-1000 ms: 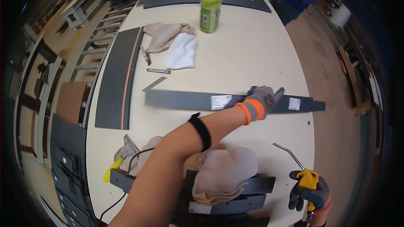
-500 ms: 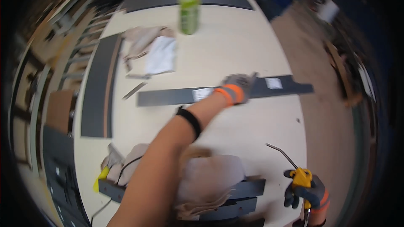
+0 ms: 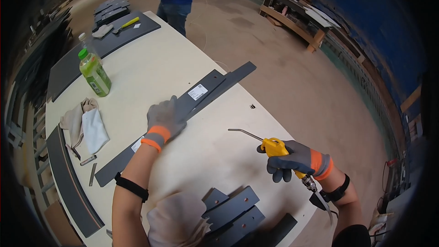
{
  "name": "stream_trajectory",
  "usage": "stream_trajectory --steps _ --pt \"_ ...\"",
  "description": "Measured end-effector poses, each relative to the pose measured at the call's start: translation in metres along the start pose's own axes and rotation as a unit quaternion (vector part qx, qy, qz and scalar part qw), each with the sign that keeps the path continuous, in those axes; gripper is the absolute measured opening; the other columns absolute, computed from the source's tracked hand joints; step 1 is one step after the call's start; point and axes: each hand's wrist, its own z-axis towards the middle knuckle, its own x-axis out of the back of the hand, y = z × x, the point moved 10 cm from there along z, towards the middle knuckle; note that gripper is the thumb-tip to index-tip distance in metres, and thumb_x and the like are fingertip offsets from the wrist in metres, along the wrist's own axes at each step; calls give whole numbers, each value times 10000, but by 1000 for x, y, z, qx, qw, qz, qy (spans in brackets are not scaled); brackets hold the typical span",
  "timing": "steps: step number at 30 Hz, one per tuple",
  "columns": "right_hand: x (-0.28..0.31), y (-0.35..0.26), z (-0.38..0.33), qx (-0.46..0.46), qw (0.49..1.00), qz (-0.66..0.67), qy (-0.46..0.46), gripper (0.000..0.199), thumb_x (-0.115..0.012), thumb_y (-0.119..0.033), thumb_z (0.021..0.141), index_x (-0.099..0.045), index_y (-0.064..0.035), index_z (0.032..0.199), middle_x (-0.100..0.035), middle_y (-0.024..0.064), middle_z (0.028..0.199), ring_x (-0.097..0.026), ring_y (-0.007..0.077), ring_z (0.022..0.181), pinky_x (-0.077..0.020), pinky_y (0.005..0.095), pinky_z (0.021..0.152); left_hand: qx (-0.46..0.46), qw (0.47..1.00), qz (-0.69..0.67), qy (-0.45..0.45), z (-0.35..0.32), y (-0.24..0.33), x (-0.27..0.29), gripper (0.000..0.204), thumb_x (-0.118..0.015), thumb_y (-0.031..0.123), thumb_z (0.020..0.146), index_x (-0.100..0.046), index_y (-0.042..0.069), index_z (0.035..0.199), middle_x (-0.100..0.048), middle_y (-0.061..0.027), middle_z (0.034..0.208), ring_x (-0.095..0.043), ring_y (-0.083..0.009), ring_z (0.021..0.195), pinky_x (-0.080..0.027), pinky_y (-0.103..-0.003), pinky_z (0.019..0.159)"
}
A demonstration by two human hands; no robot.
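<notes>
A pale bench is standing on a workshop's dusty floor. The left hand is pressing flat on a long dark metal strip running diagonally, lower-left to upper-right. The right hand is gripping a yellow air blow gun, nozzle pointing left.

Bright, sharp; dark, bent fisheye rim

A long dark-grey matt metal strip lies on the smooth pale wooden tabletop, beside crumpled beige cloth rags and a glossy green plastic bottle.
</notes>
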Motion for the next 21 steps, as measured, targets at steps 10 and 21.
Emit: stream_trajectory --steps 10,21 --pt "-6 10 1 -11 1000 3 -28 493 -605 -229 840 -464 -19 1263 -595 53 800 -652 145 643 -540 243 547 -81 982 150 79 -12 3 25 681 -619 526 757 -481 114 1281 -566 -111 1173 -538 -257 1139 -254 -484 1064" --pt "-5 12 -26 -64 997 -43 -8 477 -649 -208 812 -524 -19 1233 -620 44 777 -610 106 603 -491 219 529 19 995 -72 -66 -3 -37 -18 969 -772 388 631 -312 107 1436 -522 -181 1250 -517 -352 1141 -420 -406 989"
